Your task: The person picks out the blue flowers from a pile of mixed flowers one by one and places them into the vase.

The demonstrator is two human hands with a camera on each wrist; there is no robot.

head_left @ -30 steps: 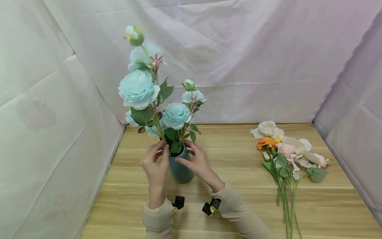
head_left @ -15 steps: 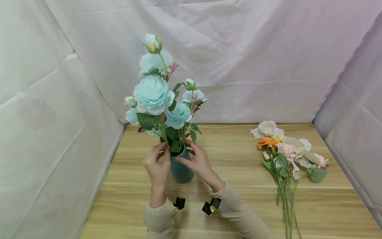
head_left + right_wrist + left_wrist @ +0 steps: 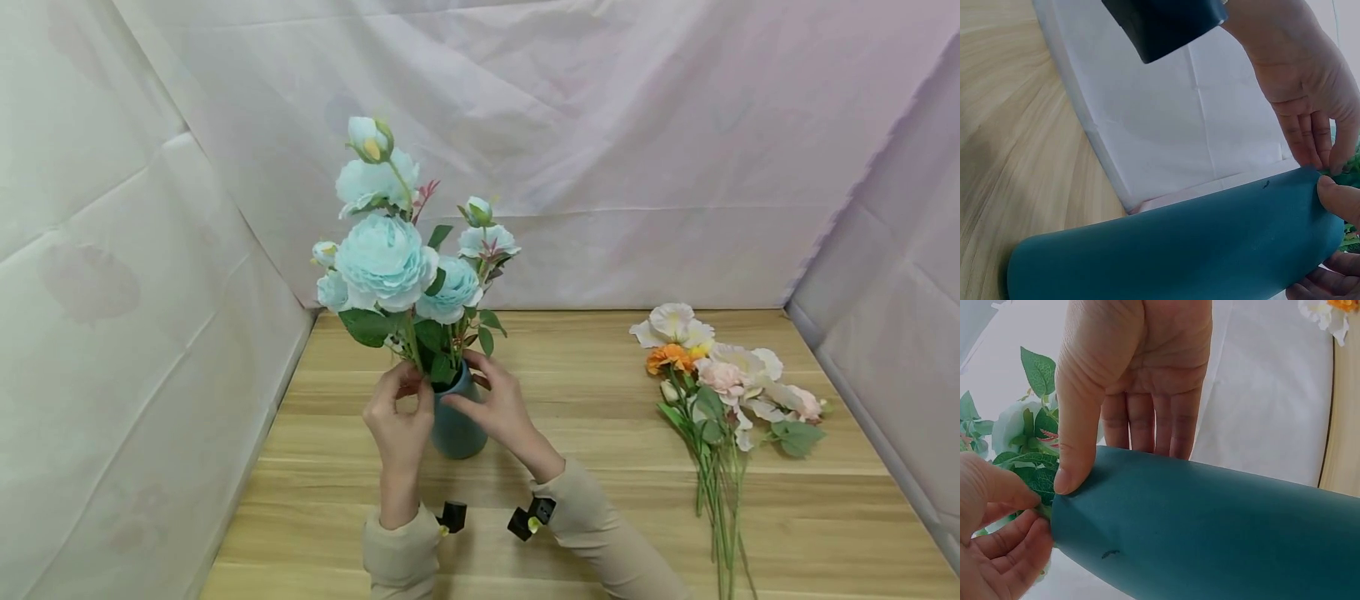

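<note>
A blue-green vase (image 3: 459,429) stands upright on the table, with light-blue artificial flowers (image 3: 452,292) in it. My left hand (image 3: 399,429) pinches the green stem (image 3: 413,346) of a tall light-blue flower (image 3: 386,260) at the left of the vase mouth. Its lower end is hidden by the fingers and rim. Around the right of the rim, my right hand (image 3: 506,408) holds the vase, thumb in front and fingers behind. The left wrist view shows the right thumb (image 3: 1075,462) on the vase wall. In the right wrist view, the left fingertips (image 3: 1329,165) are at the rim.
On the right of the wooden table (image 3: 570,392) lies a bunch of white, pink and orange artificial flowers (image 3: 720,379), long stems toward the front. White cloth (image 3: 600,167) hangs behind and at both sides. Small black devices (image 3: 453,517) sit at the wrists.
The tall flower has come down and slightly right overall, its top bud now lower. My left hand has shifted slightly right with the stem. The right hand and vase stay almost still.
</note>
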